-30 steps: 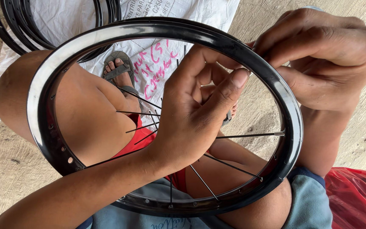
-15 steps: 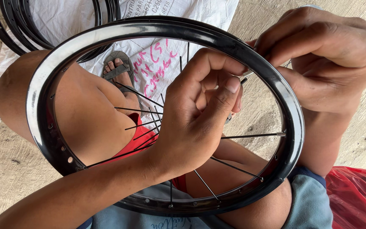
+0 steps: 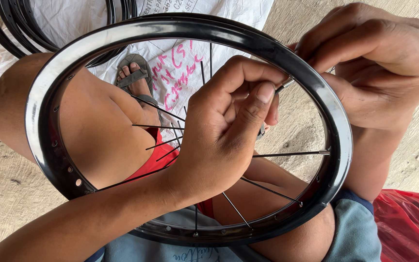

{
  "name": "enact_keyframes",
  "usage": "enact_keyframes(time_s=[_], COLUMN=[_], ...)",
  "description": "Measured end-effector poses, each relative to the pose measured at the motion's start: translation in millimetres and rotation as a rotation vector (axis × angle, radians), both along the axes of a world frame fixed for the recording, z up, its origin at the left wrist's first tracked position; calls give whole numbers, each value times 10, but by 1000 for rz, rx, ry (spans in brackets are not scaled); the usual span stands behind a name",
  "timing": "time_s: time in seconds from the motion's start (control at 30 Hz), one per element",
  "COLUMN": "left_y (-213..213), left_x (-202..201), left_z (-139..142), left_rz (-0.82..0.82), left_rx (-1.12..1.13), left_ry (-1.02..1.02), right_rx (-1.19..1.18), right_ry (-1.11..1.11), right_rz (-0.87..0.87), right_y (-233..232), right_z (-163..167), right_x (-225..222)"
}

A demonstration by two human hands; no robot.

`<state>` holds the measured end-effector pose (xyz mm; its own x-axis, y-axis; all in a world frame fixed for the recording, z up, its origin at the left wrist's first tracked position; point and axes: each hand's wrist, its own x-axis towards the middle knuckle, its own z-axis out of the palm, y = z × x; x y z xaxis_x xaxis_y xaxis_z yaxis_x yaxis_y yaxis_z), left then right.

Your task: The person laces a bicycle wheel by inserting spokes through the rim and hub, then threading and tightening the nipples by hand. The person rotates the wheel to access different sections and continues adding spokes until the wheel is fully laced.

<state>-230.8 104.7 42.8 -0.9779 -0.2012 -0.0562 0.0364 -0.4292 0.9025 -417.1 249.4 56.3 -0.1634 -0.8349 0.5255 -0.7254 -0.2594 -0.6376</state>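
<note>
A black bicycle wheel rim with thin metal spokes rests tilted over my knees. My left hand reaches through the inside of the rim, its thumb and fingers pinched on a spoke end near the rim's upper right wall. My right hand grips the outside of the rim at that same spot, fingers curled over the edge. What its fingertips hold there is hidden. Several spokes run from the hidden hub to the rim.
More black rims lie stacked at the top left on a white sack with pink writing. My foot in a grey sandal rests on the sack. A red plastic bag sits at the bottom right on the concrete floor.
My left hand's fingers have curled tighter, the thumb sliding up toward the rim wall while pinching the spoke end. The rim and right hand have barely moved.
</note>
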Motion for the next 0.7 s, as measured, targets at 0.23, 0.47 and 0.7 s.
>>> enact_keyframes(time_s=[0.23,0.47,0.7], left_y=[2,2,2], left_x=[-1,19,39], left_z=[6,12,17], left_rz=[7,19,-22], left_rx=[-9,0,91], left_ry=[22,86,53], right_rx=[-31,-13,106], right_ry=[-28,1,-80], right_rz=[38,-9,-2], right_y=[4,117,106], right_z=[-34,-103,-30], right_x=[-31,-43,-87])
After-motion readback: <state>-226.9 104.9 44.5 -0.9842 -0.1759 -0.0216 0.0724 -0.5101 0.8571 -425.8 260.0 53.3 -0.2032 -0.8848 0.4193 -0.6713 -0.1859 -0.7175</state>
